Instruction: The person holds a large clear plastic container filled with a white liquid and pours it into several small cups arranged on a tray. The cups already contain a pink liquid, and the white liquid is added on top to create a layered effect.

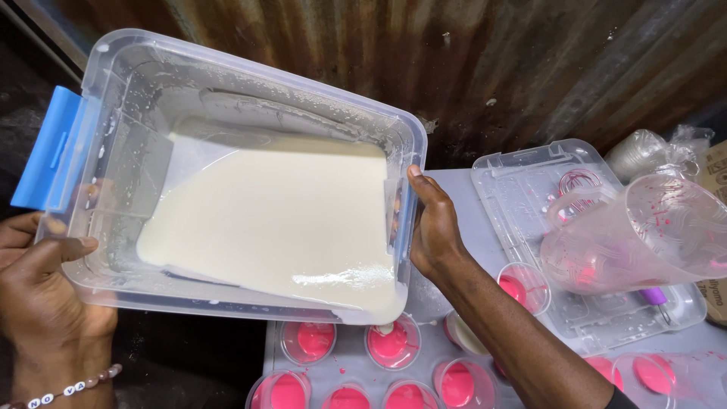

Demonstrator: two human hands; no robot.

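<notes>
Gripping the clear tub (227, 83) both ends — left hand (45, 280), right hand (433, 227) closed on it — low corner tipped over the pink cup (391, 342) nearer your right.

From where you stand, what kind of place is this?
Probably a small home-style workshop for poured desserts or moulded goods: rusty corrugated wall, tub of cream liquid, rows of pink-filled cups.
</notes>
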